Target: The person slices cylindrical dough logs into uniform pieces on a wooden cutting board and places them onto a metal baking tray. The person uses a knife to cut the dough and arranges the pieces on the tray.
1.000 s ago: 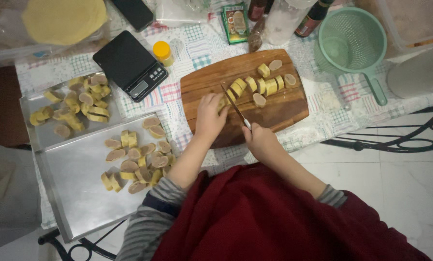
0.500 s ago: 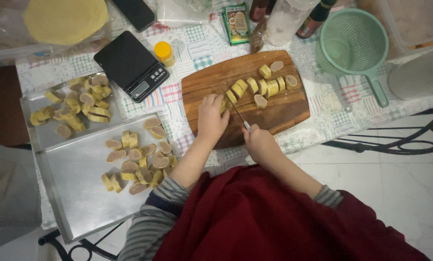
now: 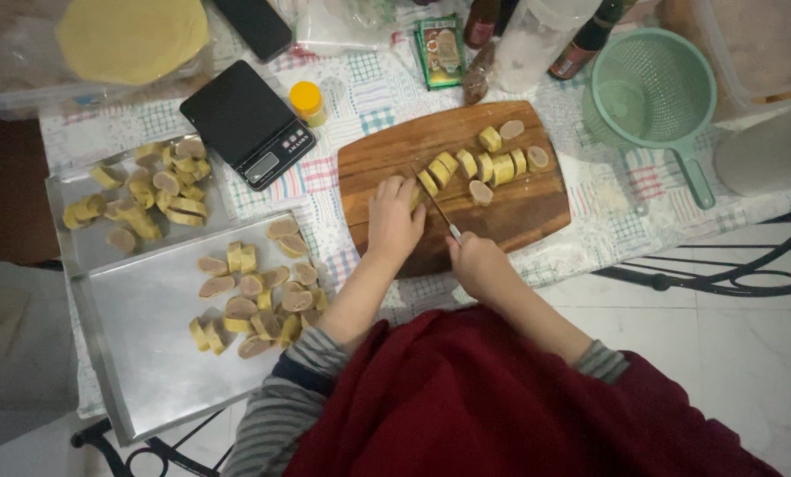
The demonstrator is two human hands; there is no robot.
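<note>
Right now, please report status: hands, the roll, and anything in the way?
Left hand presses roll on cutting board. Right hand grips knife, blade at roll. Cut slices lie beside blade.

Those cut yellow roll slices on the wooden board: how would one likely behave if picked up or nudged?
The roll slices look soft and doughy, so one would probably squash under a firm pinch. Several stand on edge on the cutting board, so a nudge could tip them. Slices lying flat should stay put.

Head cam, single view, looks straight down from above, moderately high over table [image 3: 608, 190] edge
</note>
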